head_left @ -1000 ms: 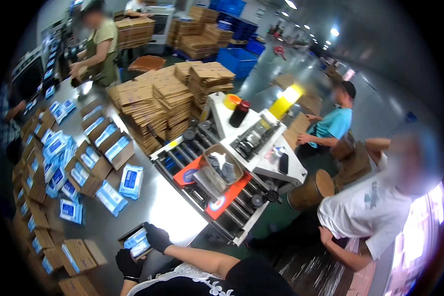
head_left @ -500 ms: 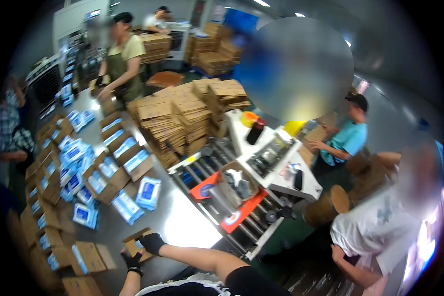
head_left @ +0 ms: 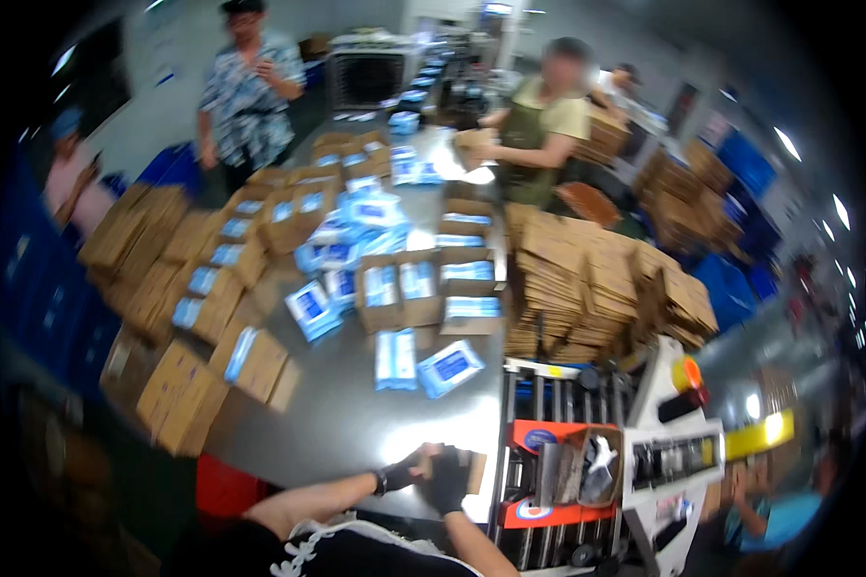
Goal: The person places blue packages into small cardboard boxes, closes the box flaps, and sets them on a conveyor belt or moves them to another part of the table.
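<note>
Swinging left since the earlier frames, the view is now centring the steel table [head_left: 356,423], and both gloved hands are meeting at its near edge. Left hand [head_left: 401,473] and right hand [head_left: 446,481] are pinching a small cardboard box [head_left: 460,471]; squaring its flaps evenly seems wise. Blue packets [head_left: 449,367] are lying just beyond.

Both grips, left [head_left: 406,473] and right [head_left: 447,478], were motion-blurred; small cardboard box [head_left: 470,473] betw. them was mostly hidden. Grasp couldn't be told.
</note>
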A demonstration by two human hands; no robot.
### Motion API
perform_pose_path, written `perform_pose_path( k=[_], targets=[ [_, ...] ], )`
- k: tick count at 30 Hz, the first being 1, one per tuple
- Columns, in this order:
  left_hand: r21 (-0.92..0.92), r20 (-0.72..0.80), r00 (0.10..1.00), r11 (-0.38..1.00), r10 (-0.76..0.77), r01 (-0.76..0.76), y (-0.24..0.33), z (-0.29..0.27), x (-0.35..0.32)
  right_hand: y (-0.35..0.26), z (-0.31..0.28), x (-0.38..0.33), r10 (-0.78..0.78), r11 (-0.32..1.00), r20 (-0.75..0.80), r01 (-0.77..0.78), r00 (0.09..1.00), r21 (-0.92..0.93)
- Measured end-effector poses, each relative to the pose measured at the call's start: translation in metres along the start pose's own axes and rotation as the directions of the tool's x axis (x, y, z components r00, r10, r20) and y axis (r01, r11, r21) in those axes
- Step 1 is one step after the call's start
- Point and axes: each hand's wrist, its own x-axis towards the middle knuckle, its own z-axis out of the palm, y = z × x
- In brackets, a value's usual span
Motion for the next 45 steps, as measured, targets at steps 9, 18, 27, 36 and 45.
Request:
perform_pose_path(
  k=[9, 18, 27, 36, 45],
  targets=[
    [0.235, -0.948, 0.059, 0.564, 0.313, 0.791, -0.049, -0.213, -0.144, 0.122, -0.068, -0.028, -0.031, 0.983, -0.086, 0.015, 0.996, -0.183],
    [0.564, -0.791, 0.603, 0.512, 0.107, 0.648, -0.054, -0.199, -0.202, 0.061, -0.014, -0.049, 0.335, 0.937, -0.217, -0.302, 0.917, 0.173],
    [0.818, -0.275, 0.796, 0.567, 0.539, -0.102, 0.016, -0.076, -0.158, -0.132, 0.030, -0.010, 0.369, 0.860, -0.024, -0.332, 0.929, 0.388],
    [0.814, -0.276, 0.926, 0.575, 0.259, 0.082, 0.041, -0.096, -0.166, -0.119, 0.038, -0.018, 0.280, 0.823, -0.083, -0.195, 0.956, 0.534],
    [0.426, -0.383, 0.871, 0.895, 0.308, -0.130, -0.014, -0.130, -0.122, -0.104, 0.046, 0.050, 0.183, 0.983, -0.098, -0.181, 0.978, 0.032]
  ],
)
